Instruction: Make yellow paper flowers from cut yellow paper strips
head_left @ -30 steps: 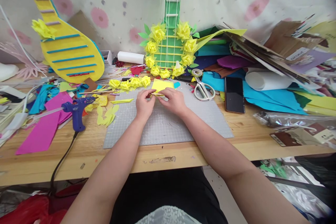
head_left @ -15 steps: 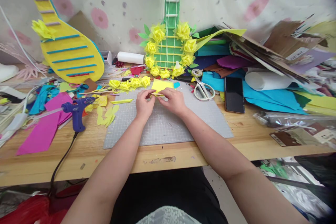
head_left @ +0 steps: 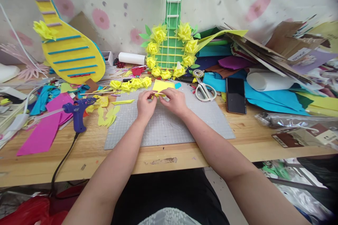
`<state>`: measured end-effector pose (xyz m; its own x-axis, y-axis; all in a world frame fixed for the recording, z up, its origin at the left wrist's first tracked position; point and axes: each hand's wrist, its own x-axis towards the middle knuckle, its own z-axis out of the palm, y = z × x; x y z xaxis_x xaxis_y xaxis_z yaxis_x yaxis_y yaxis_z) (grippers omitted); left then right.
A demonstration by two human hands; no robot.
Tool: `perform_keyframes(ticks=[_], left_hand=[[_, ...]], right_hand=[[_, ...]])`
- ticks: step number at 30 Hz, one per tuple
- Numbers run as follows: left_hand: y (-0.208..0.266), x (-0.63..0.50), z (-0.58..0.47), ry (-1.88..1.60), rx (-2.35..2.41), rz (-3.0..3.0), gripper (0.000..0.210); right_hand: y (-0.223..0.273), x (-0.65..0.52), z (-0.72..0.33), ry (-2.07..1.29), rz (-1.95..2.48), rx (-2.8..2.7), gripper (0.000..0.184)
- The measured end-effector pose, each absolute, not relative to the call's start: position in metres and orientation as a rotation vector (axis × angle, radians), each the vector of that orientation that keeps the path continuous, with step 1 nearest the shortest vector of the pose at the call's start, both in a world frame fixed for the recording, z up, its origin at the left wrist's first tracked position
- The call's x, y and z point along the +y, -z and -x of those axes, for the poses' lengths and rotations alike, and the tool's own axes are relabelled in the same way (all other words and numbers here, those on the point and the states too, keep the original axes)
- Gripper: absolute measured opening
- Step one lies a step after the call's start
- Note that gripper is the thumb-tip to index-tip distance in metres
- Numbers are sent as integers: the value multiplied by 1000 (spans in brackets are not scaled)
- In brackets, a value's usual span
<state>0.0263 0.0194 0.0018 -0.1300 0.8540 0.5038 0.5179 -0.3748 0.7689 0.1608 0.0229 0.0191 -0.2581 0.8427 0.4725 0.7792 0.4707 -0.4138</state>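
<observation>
My left hand (head_left: pixel 146 104) and my right hand (head_left: pixel 174 101) meet over the grey cutting mat (head_left: pixel 169 130), fingers closed in a pinch. Between the fingertips is a small piece of yellow paper (head_left: pixel 157 95), with what looks like a thin stick along its top; the fingers hide most of both. Just behind them lies a yellow paper sheet (head_left: pixel 163 85) with a small blue scrap (head_left: pixel 177 85) at its right. A row of yellow paper flowers (head_left: pixel 131 84) sits to the left. White-handled scissors (head_left: pixel 206 91) rest on the mat's right side.
A blue glue gun (head_left: pixel 78 112) stands left, its cord over the table edge. A green guitar-shaped craft (head_left: pixel 173 42) with yellow flowers leans at the back, a yellow lute-shaped one (head_left: pixel 74 52) to its left. A phone (head_left: pixel 236 95) and stacked coloured paper (head_left: pixel 271 96) lie right.
Both hands stay in nearly the same place. The fingers have shifted slightly on the yellow paper piece, and the stick-like edge between them shows more plainly.
</observation>
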Motion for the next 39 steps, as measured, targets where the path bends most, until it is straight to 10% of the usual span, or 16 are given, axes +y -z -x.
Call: perform_keyframes(ticks=[39], left_hand=[[9,34,-17,-1192,1426,-1749,19]], right_hand=[[-18,34,-178,-1290,1173,-1731,27]])
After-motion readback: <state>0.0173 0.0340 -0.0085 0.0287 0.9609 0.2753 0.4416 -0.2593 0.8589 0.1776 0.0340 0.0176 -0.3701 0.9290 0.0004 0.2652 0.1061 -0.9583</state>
